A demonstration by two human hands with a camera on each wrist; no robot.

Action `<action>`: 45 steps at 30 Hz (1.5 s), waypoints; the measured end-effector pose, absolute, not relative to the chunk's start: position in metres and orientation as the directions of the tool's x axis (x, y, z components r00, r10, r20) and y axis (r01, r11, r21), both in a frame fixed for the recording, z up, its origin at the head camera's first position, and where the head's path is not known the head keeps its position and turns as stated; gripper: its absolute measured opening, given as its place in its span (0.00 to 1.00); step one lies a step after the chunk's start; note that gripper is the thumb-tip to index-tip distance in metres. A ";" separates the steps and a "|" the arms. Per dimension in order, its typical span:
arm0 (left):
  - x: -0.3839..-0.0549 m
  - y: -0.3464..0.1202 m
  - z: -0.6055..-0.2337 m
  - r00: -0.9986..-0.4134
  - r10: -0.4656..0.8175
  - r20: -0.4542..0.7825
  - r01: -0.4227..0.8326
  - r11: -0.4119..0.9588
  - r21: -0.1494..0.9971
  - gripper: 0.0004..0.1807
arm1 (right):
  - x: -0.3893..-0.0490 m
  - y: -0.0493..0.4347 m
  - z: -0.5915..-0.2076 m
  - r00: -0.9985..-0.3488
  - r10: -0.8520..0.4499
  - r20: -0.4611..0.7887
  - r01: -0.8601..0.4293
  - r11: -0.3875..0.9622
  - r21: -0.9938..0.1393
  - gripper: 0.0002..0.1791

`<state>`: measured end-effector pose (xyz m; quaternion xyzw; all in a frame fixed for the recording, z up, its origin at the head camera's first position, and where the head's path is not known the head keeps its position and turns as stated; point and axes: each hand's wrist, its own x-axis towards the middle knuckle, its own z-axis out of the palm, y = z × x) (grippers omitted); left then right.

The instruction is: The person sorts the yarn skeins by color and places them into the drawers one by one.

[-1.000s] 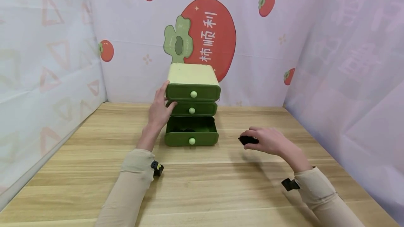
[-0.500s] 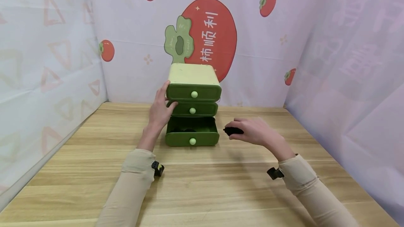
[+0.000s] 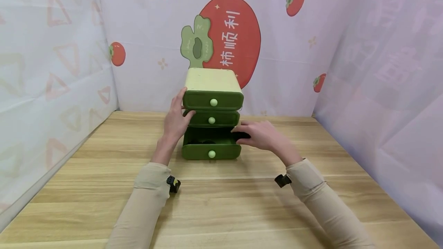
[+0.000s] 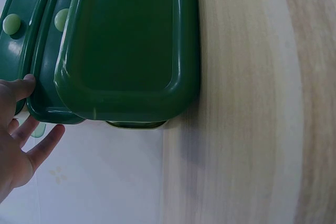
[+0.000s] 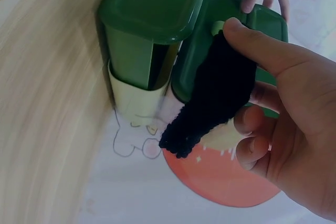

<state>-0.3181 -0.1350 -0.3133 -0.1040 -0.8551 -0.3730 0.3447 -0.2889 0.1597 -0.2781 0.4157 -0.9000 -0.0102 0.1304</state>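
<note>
My left hand point(image 3: 174, 125) touches the left side of a small drawer cabinet point(image 3: 212, 79) with a cream top and green drawer fronts. Its thumb lies against the front edge near the middle drawer point(image 3: 226, 119), the other fingers spread along the side. The bottom drawer point(image 3: 194, 152) stands pulled out, with dark things lying inside. Between the thumb and fingers of my right hand point(image 3: 262, 135) is a soft black knitted-looking item point(image 5: 223, 85), narrower at its lower end. This hand is at the right edge of the bottom drawer, and its fingertips overlap the opening in the head view.
The cabinet stands on a wood-grain table point(image 3: 221, 206). Behind it hangs a white cloth backdrop point(image 3: 149, 18) printed with red persimmons, and white cloth walls close off both sides. The top drawer point(image 3: 195, 100) and middle drawer are pushed in.
My right hand has moved left with the black knitted-looking item, from over the table at the right to the bottom drawer's right edge. My left hand has stayed on the cabinet.
</note>
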 end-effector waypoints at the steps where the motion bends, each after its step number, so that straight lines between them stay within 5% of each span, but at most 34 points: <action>1: -0.318 -0.135 -0.313 -0.739 -0.079 0.669 0.437 0.699 0.566 0.46 | -0.290 0.157 -0.278 -0.621 -0.752 0.221 -0.747 0.653 0.122 0.21; 30: -0.318 -0.136 -0.311 -0.748 -0.070 0.660 0.440 0.691 0.573 0.46 | -0.329 0.100 -0.310 -0.700 -0.711 0.072 -0.712 0.687 -0.145 0.23; 45: -0.320 -0.136 -0.311 -0.751 -0.077 0.656 0.426 0.702 0.571 0.46 | -0.332 0.106 -0.309 -0.672 -0.724 0.157 -0.737 0.633 -0.237 0.19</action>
